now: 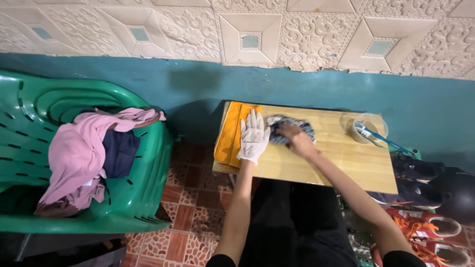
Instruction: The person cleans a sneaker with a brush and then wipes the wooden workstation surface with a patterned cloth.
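Note:
My left hand (253,137) wears a white glove and lies flat, fingers together, on the small wooden table (346,163), its edge against an orange cloth (230,132) that hangs over the table's left end. My bare right hand (295,138) is closed on a dark blue and white patterned fabric item (280,125) lying on the table just right of the gloved hand. What kind of item it is I cannot tell.
A clear plastic cup (368,127) holding a blue toothbrush (383,139) stands at the table's back right. Green stacked plastic chairs (143,193) at left carry pink and navy clothes (81,158). Dark shoes (420,170) and red sneakers (435,227) lie at right by the teal wall.

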